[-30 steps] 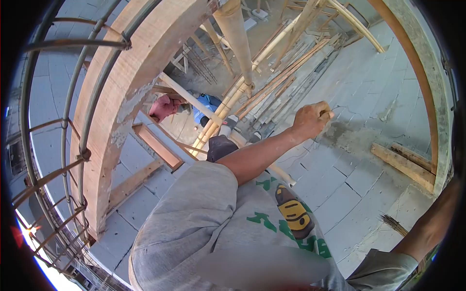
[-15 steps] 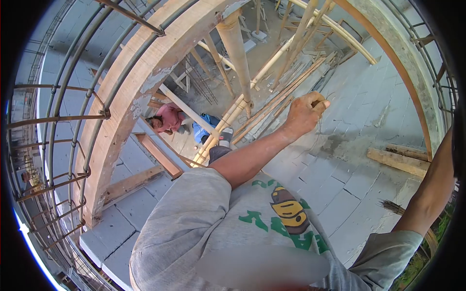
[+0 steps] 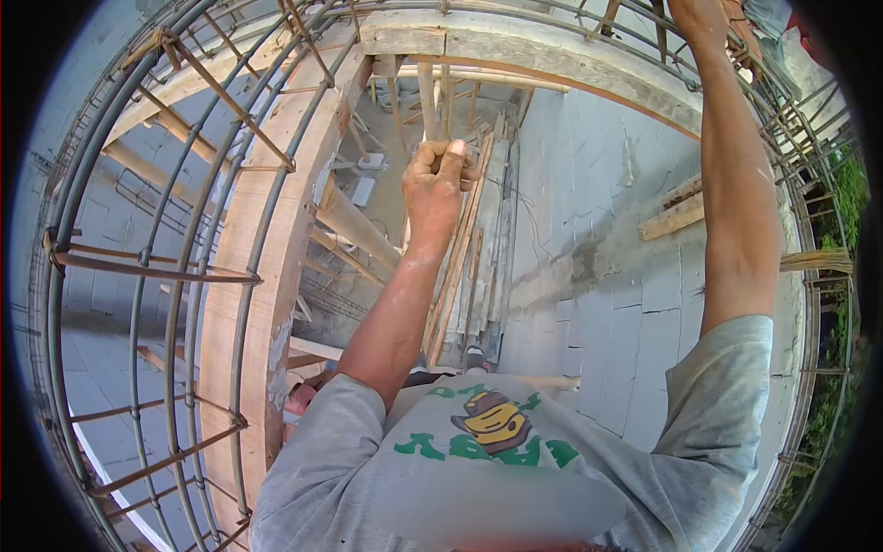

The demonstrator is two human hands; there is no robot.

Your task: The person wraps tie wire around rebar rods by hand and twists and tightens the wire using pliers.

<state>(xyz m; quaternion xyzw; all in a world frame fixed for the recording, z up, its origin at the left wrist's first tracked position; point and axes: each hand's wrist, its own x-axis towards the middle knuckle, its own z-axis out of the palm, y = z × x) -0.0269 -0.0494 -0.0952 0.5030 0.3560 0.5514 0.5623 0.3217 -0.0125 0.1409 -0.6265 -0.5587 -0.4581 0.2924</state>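
Note:
My left hand (image 3: 434,189) is raised in front of my chest, with thumb and fingers pinched together. Whatever is between the fingertips is too small to make out; thin wires (image 3: 536,225) show just right of it, and I cannot tell if they join the hand. My right arm stretches up along the right side to the steel rebar cage (image 3: 607,44) on the far beam. Only part of my right hand (image 3: 699,20) shows at the top edge, beside those bars, its fingers hidden.
Another rebar cage (image 3: 189,267) runs along the wooden formwork (image 3: 248,248) at left. Bamboo props (image 3: 359,225) and long planks (image 3: 460,248) lie below, beside a grey block wall (image 3: 635,304). A bundle of thin rods (image 3: 819,261) crosses the right edge. A person in pink (image 3: 299,397) is below.
My view has turned toward the right beam. My left hand now appears further left, still pinched. My right arm has risen from the lower right to the rebar at the top.

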